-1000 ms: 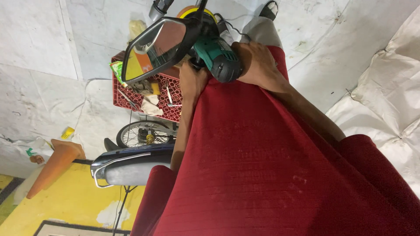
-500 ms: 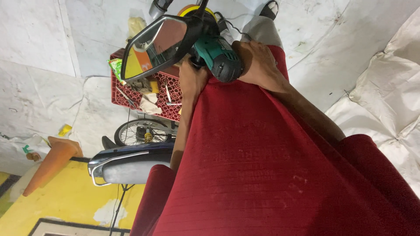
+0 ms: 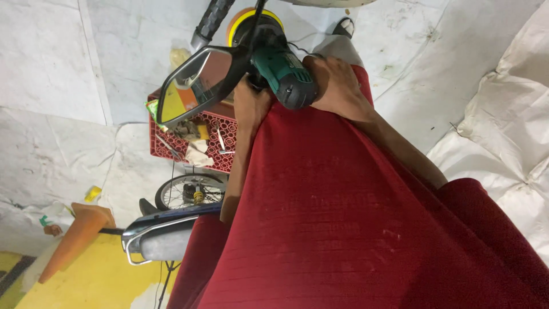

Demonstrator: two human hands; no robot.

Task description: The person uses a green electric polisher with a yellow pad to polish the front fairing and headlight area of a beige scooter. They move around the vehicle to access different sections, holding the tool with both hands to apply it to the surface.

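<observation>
Head view, both hands still clenched on green polisher [image 3: 284, 71], right hand [image 3: 337, 86], left hand [image 3: 251, 106], mirror [image 3: 197, 86] barely shifted

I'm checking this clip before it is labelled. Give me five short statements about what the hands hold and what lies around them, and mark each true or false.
1. The right hand grips the body of a green power polisher. True.
2. The polisher's pad is blue. False: it is yellow and orange.
3. The left hand is by the polisher's front, just behind the motorcycle mirror. True.
4. The plastic crate below the mirror is green. False: it is red, with small items lying in it.
5. An orange cone stands upright on the crate. False: it lies on the floor at lower left, apart from the crate.
</observation>
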